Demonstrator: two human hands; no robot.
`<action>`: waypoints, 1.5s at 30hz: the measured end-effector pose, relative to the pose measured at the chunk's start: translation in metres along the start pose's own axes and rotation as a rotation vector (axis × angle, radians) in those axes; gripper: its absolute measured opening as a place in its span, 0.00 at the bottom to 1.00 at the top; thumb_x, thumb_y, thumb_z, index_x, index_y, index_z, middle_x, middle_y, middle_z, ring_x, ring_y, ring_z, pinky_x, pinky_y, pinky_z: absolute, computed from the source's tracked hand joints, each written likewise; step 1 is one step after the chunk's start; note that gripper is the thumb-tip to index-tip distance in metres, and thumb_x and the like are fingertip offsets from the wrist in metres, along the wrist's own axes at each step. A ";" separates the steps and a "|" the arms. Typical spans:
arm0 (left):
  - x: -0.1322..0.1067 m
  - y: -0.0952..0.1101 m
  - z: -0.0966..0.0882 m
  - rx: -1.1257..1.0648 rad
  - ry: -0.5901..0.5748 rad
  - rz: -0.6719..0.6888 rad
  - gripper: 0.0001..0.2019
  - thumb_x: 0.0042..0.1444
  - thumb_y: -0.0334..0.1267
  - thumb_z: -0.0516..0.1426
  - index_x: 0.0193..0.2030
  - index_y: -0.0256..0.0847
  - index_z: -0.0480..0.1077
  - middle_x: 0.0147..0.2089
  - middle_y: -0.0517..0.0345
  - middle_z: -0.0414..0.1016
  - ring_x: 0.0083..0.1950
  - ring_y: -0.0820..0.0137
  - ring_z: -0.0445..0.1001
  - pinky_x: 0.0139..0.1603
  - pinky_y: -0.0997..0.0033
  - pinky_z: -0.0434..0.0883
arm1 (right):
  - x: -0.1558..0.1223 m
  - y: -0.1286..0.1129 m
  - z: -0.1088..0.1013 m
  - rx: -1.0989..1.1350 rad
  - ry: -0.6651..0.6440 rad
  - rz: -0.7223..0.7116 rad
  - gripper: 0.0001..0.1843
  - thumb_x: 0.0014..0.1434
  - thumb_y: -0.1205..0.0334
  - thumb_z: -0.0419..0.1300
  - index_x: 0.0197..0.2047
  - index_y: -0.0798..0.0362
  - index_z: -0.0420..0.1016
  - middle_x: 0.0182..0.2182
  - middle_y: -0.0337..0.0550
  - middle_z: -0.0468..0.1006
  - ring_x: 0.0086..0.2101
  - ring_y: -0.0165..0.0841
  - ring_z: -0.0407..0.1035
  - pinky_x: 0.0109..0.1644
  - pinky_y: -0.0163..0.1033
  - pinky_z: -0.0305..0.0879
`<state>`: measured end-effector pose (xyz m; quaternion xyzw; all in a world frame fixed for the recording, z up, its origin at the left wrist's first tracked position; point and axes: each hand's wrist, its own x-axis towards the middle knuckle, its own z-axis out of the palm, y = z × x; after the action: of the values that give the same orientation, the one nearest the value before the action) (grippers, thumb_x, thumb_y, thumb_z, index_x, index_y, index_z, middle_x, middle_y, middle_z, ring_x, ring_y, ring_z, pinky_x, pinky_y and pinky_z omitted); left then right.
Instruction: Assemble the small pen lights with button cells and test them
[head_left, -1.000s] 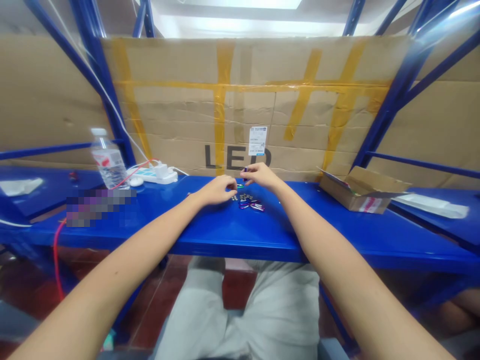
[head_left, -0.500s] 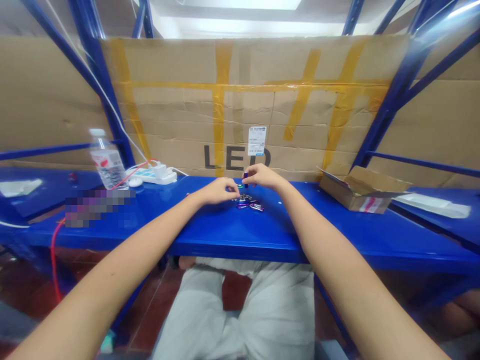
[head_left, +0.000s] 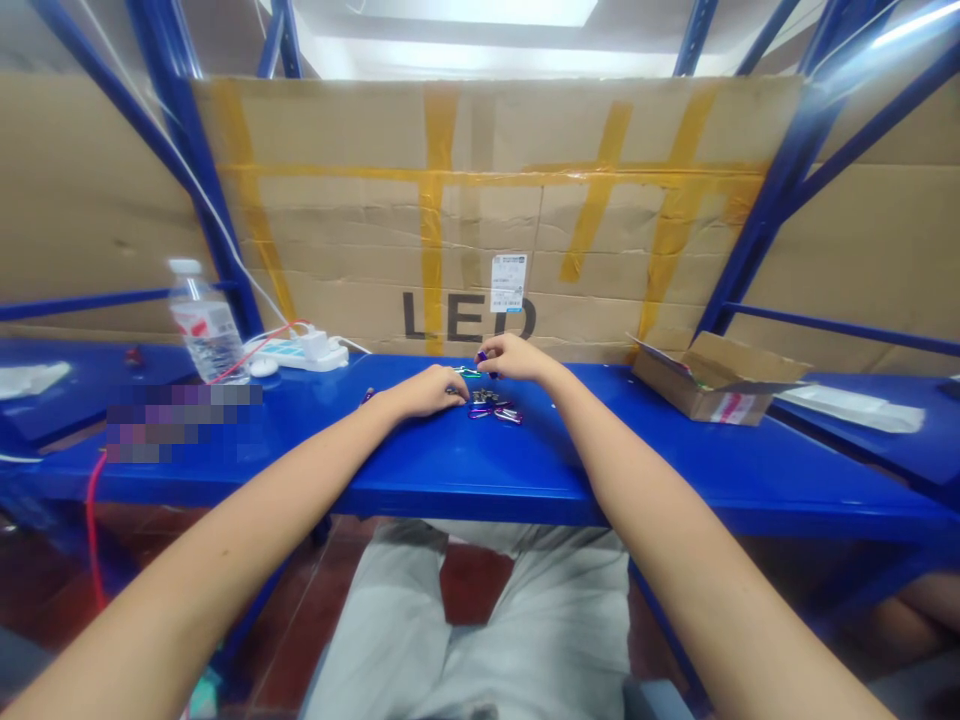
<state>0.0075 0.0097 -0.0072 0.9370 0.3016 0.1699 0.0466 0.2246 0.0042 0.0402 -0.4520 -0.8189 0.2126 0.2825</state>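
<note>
At 12 o'clock on the blue bench (head_left: 480,470), the right hand (head_left: 517,358) pinches a small purple piece (head_left: 481,357) above the pile of pieces (head_left: 493,406); the left hand (head_left: 427,392) curls at its 9 o'clock, grip unclear. A loose pinch could drop the piece among the others.

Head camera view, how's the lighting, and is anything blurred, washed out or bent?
Head view: the ceiling light is blown out white, with a glare streak at top right; wide-angle bending bows the blue rack posts; a pixelated patch hides something on the bench; the small parts by the left hand and right hand are too small and soft to identify.
</note>
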 end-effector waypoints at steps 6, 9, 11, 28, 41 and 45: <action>-0.004 -0.006 -0.007 0.021 -0.010 -0.053 0.08 0.58 0.32 0.60 0.40 0.42 0.81 0.43 0.55 0.83 0.46 0.64 0.79 0.50 0.68 0.71 | -0.001 -0.003 0.000 -0.012 -0.010 -0.027 0.06 0.54 0.72 0.64 0.37 0.59 0.79 0.21 0.37 0.74 0.25 0.28 0.68 0.31 0.34 0.62; -0.006 -0.005 -0.009 0.034 -0.023 -0.056 0.10 0.58 0.31 0.60 0.43 0.43 0.81 0.44 0.55 0.83 0.46 0.64 0.78 0.49 0.69 0.70 | -0.001 -0.002 0.000 0.014 -0.050 -0.038 0.07 0.54 0.71 0.65 0.38 0.58 0.79 0.21 0.36 0.73 0.25 0.29 0.69 0.30 0.34 0.62; -0.006 -0.004 -0.010 0.045 -0.035 -0.026 0.11 0.58 0.30 0.59 0.44 0.43 0.81 0.44 0.54 0.82 0.46 0.64 0.78 0.50 0.68 0.70 | -0.001 -0.001 0.000 0.032 -0.073 -0.037 0.07 0.54 0.71 0.66 0.38 0.58 0.79 0.20 0.37 0.74 0.24 0.29 0.69 0.30 0.33 0.63; -0.003 0.008 -0.015 0.009 -0.041 -0.211 0.04 0.53 0.33 0.62 0.34 0.40 0.79 0.37 0.55 0.81 0.41 0.65 0.77 0.43 0.70 0.70 | 0.006 0.011 -0.002 -0.022 -0.059 -0.111 0.19 0.48 0.61 0.68 0.43 0.59 0.85 0.23 0.34 0.67 0.27 0.27 0.57 0.33 0.36 0.54; -0.011 -0.004 -0.022 -0.033 -0.070 -0.133 0.13 0.51 0.30 0.61 0.43 0.43 0.81 0.43 0.56 0.84 0.44 0.65 0.79 0.44 0.71 0.72 | 0.010 0.017 0.001 0.033 -0.079 -0.100 0.16 0.49 0.68 0.66 0.43 0.59 0.84 0.24 0.36 0.71 0.28 0.29 0.64 0.33 0.35 0.61; -0.010 0.000 -0.022 -0.010 -0.085 -0.153 0.12 0.52 0.33 0.61 0.43 0.44 0.82 0.45 0.56 0.84 0.46 0.64 0.79 0.45 0.71 0.72 | 0.008 0.014 0.001 -0.001 -0.073 -0.094 0.16 0.49 0.69 0.67 0.44 0.59 0.85 0.25 0.38 0.75 0.28 0.29 0.66 0.34 0.35 0.63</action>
<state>-0.0080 0.0036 0.0099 0.9173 0.3693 0.1275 0.0771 0.2286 0.0177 0.0331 -0.4050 -0.8492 0.2151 0.2617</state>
